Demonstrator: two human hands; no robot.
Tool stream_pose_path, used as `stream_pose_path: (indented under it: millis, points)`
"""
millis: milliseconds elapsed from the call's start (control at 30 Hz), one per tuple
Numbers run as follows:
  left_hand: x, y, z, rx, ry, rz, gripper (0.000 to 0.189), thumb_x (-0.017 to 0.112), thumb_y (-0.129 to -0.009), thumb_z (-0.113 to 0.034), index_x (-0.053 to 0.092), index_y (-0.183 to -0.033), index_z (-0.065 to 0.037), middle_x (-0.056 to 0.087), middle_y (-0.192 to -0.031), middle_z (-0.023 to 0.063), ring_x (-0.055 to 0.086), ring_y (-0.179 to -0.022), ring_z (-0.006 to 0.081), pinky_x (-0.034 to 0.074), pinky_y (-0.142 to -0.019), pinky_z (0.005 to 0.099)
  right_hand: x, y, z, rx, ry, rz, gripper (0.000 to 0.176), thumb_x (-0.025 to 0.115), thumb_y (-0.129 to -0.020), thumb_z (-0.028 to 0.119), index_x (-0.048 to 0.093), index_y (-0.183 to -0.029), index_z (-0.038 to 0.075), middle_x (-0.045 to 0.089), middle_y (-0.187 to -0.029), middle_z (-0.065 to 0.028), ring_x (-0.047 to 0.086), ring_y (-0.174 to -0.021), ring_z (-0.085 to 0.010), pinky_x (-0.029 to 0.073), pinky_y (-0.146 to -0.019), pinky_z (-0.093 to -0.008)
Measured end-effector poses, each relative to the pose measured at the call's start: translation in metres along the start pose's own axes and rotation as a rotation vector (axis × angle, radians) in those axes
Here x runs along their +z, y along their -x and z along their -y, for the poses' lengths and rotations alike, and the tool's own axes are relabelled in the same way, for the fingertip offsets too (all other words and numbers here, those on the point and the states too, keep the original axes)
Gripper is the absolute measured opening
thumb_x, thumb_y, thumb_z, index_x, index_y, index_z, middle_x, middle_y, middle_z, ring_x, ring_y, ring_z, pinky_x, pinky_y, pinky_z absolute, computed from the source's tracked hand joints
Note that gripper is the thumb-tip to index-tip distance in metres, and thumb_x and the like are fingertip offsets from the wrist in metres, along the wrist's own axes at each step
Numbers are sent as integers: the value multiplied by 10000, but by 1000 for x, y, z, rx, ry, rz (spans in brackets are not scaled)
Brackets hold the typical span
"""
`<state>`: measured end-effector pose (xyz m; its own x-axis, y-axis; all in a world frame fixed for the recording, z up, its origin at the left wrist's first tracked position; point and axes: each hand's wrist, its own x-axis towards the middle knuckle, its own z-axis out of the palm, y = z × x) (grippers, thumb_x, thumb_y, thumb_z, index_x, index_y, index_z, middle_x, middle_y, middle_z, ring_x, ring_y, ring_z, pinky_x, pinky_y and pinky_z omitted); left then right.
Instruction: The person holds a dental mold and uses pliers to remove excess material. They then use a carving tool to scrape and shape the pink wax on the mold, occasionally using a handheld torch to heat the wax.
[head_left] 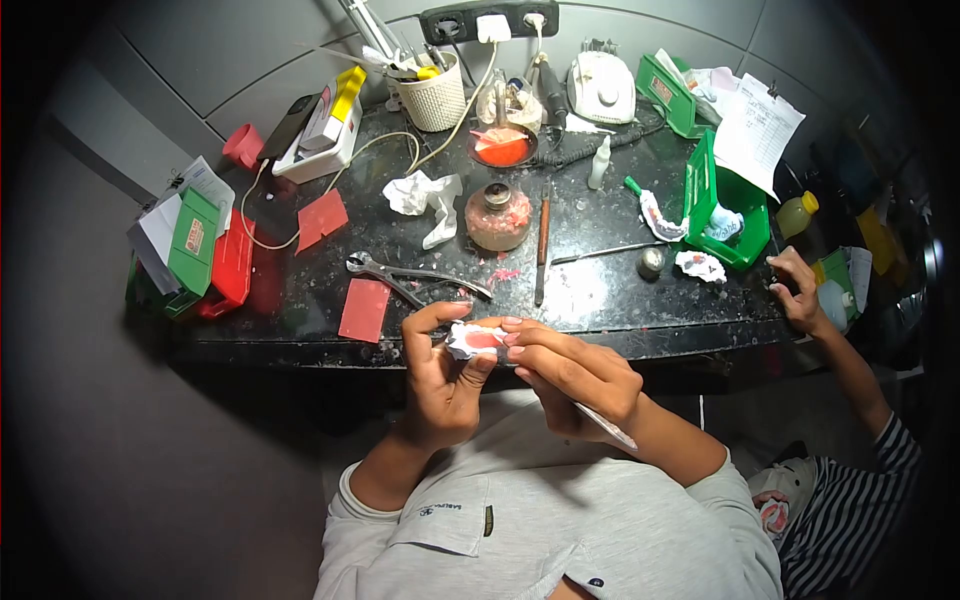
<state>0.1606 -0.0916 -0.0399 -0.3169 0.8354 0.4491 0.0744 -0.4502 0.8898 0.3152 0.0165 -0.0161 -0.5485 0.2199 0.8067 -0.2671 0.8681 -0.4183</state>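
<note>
Just in front of the bench edge, my left hand point(440, 385) grips a small white dental plaster cast point(463, 341) between thumb and fingers. Pink wax point(482, 340) covers part of it. My right hand point(585, 375) is closed around a slim tool point(610, 428), whose pale handle sticks out below the palm. Its fingertips meet the cast's right side, and the tool's working end is hidden. Near my left hand lie metal pliers point(400, 272) and a pink wax sheet point(364, 309). A wax knife point(543, 240) with a brown handle lies beyond my hands.
A glass spirit burner point(497, 220) stands mid-bench, before a pan of red wax point(502, 150). Crumpled tissue point(425, 200) lies to its left. Green boxes point(735, 245) and another cast point(700, 266) sit right. Another person's hand point(795, 290) rests at the right edge.
</note>
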Motion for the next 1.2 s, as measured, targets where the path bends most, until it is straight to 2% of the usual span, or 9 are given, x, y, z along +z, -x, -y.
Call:
stream_pose_path:
  millis: [133, 200, 433, 600, 733, 833, 1000, 1133, 1200]
  points:
    - [-2, 0, 1, -14, 22, 5, 475, 586, -1023, -97, 263, -1360, -8, 644, -1195, 268, 661, -1066, 230, 523, -949, 334, 0, 1, 0, 6, 5, 1, 265, 723, -811, -118, 646, -1064, -112, 690, -1056, -223, 736, -969, -337, 619, -821, -374]
    - [-5, 0, 4, 31, -32, 73, 441, 537, -1029, -22, 253, -1366, -18, 607, -1234, 279, 635, -1105, 234, 505, -974, 353, 0, 1, 1, 9, 1, 3, 267, 723, -810, -123, 643, -1065, -112, 690, -1054, -223, 736, -974, -339, 617, -820, -372]
    - [-4, 1, 6, 12, -27, 70, 437, 532, -1028, -12, 253, -1364, -12, 605, -1236, 275, 635, -1104, 234, 502, -976, 350, 1, 2, 0, 29, -5, -10, 249, 714, -818, -138, 646, -1056, -110, 690, -1050, -222, 734, -991, -332, 615, -801, -358]
    - [-5, -1, 12, 176, -222, 126, 446, 537, -1016, 11, 251, -1358, 8, 600, -1248, 295, 640, -1134, 280, 493, -994, 360, 3, 2, 1, 47, 41, -48, 237, 714, -820, -136, 658, -1049, -105, 694, -1038, -216, 737, -967, -317, 616, -794, -350]
    - [-6, 0, 7, 160, -298, 122, 463, 545, -1010, 14, 245, -1363, 12, 599, -1257, 303, 639, -1149, 288, 488, -1007, 365, 2, 4, 2, 152, 20, -74, 196, 675, -884, -99, 678, -1075, -60, 714, -1100, -193, 728, -1040, -293, 587, -883, -353]
    - [-6, -2, 8, 153, -174, 122, 466, 544, -1017, -5, 241, -1370, 12, 599, -1262, 304, 639, -1152, 280, 484, -1016, 369, 3, 2, -1, 66, -11, -102, 223, 738, -834, -76, 697, -1052, -58, 719, -1056, -196, 739, -971, -307, 613, -868, -380]
    - [-4, -1, 2, 36, -48, 76, 475, 574, -1021, -67, 269, -1377, 16, 634, -1202, 228, 641, -1123, 230, 495, -985, 341, 1, 0, -3, 46, -77, -30, 280, 781, -844, 49, 723, -1115, 18, 730, -1125, -153, 711, -1103, -343, 498, -1048, -539]
    - [-7, 3, 3, -12, -47, 116, 494, 553, -1024, -47, 234, -1397, 15, 605, -1240, 226, 637, -1147, 244, 500, -993, 349, 1, 0, -1, 33, 21, 23, 290, 770, -861, 82, 715, -1140, 26, 742, -1111, -130, 701, -1128, -348, 461, -1073, -567]
    - [-8, 4, 5, -5, -88, 118, 515, 562, -1020, -49, 229, -1407, 19, 592, -1220, 202, 636, -1138, 234, 508, -978, 333, 2, 1, -3, 117, 143, -36, 295, 752, -880, 89, 703, -1164, 26, 754, -1081, -115, 699, -1134, -344, 433, -1086, -587]
